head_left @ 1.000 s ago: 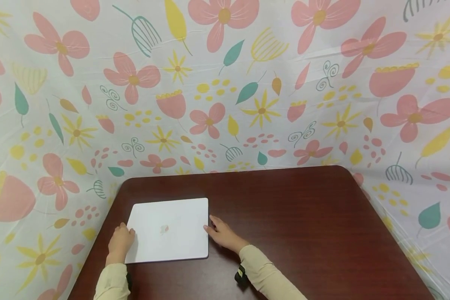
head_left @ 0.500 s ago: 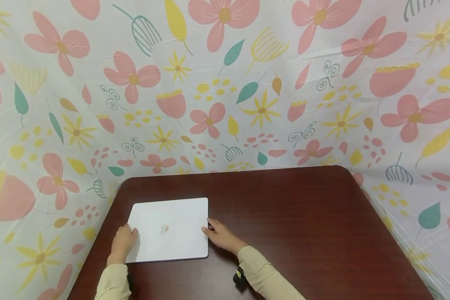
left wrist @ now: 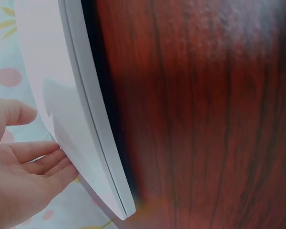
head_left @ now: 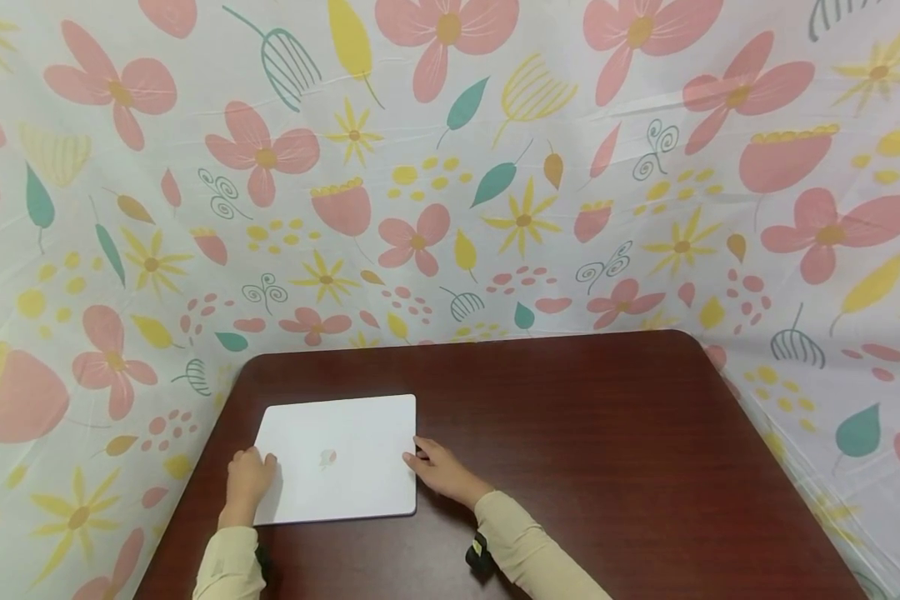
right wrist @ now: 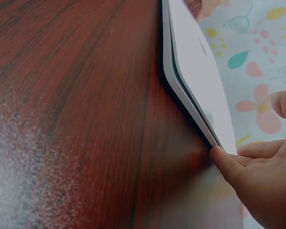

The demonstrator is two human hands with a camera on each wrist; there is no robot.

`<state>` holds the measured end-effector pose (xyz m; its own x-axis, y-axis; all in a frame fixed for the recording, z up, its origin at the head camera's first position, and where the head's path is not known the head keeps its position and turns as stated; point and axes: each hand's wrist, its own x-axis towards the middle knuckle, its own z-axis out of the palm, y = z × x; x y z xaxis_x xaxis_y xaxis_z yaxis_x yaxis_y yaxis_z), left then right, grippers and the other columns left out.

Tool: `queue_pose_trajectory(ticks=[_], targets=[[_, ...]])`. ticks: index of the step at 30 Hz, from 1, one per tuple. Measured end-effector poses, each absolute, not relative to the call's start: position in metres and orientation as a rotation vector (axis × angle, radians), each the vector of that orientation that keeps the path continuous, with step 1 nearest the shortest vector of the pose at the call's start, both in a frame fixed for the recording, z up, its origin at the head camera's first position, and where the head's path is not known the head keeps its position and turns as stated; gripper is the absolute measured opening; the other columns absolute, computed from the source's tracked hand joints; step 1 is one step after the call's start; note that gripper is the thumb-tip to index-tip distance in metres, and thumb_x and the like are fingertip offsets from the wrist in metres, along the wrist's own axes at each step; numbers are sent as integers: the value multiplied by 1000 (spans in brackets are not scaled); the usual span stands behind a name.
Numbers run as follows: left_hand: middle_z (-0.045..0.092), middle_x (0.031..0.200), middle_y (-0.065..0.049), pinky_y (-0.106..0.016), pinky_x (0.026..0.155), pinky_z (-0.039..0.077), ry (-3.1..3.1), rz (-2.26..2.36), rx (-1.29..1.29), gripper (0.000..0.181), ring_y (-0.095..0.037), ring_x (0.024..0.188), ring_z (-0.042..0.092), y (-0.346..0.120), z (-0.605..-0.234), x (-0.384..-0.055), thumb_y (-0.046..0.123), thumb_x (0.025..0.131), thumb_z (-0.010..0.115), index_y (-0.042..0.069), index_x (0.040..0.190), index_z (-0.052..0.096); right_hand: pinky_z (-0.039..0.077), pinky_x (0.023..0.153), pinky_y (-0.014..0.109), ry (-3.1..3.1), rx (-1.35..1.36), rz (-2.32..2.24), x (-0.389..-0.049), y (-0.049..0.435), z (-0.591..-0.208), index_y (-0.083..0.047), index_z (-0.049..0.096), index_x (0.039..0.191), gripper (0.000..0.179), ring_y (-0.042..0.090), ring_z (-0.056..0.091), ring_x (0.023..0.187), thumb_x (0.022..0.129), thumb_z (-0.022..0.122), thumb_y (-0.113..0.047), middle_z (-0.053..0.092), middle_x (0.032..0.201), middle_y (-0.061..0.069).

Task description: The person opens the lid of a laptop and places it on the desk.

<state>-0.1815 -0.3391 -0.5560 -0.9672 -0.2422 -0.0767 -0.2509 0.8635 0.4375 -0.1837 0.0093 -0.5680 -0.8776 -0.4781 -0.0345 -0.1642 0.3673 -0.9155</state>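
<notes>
A silver laptop with a logo on its lid lies shut at the left of the table. At its left edge is my left hand; in the left wrist view the fingers are mostly straight with their tips at the edge, and the thumb stands apart from them. My right hand is at the opposite edge. The right wrist view has its fingertips against the laptop's side, near the seam between lid and base, with the thumb raised away. The undersides of the fingers are partly hidden.
The dark red wooden table has rounded far corners and extends well to the right of the laptop. Behind and beside it hangs a white cloth printed with flowers. A small black device sits at the right wrist.
Since a second ago, my left hand has shifted slightly right onto the laptop's edge, and my right hand slightly left against the other edge. The laptop shows almost no movement.
</notes>
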Motion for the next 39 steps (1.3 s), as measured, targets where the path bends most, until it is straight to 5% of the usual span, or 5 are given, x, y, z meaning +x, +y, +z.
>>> queue_pose_trajectory(ticks=[39], targets=[[48,126,-39,-62,96,39,2968,977,-510,48,-56,118,44,-319,-545,-182,15,90,49,-22,120,53,50,89,49,2569,-421,-1581,-190,21,-570,18,52,125,47,40,61,107,101,49,-22,59,120,32]])
